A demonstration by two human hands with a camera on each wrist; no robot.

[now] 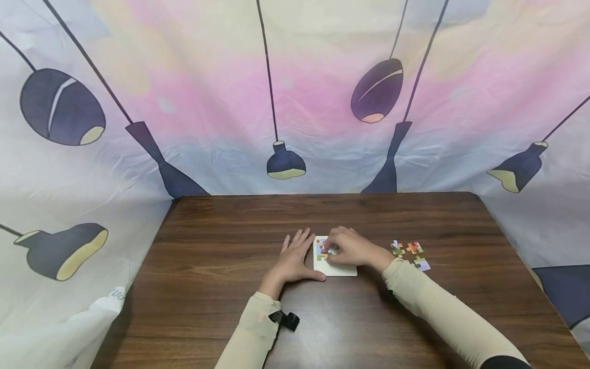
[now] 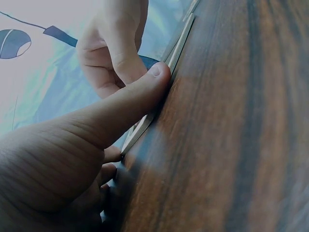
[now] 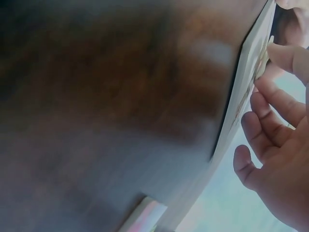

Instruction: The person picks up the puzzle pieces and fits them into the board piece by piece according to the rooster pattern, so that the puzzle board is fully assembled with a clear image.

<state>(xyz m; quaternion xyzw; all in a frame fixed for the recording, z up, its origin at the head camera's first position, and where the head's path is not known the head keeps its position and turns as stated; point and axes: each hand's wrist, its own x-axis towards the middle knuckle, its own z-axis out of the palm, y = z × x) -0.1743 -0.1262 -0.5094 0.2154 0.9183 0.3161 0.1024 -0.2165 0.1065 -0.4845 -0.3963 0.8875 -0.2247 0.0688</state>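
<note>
Dark wood grain runs across the bench [image 1: 221, 246]. Near its middle lies a white puzzle board [image 1: 344, 271], flat, with colourful fitted pieces [image 1: 320, 257] showing along its left part. Over the board, the right hand [image 1: 354, 249] pinches a small puzzle piece [image 3: 263, 62] between thumb and fingers, the other fingers loosely bent. At the left edge, the left hand [image 1: 294, 260] lies with fingers extended and thumb spread wide, the thumb tip touching the near-left corner. Just beyond the right wrist are several loose pieces [image 1: 415, 247], partly hidden by the cream sleeve [image 1: 442, 312]. A black strap [image 1: 287, 320] circles the left wrist. Behind everything hangs a pastel cloth [image 1: 207, 87] printed with dangling lamps.
</note>
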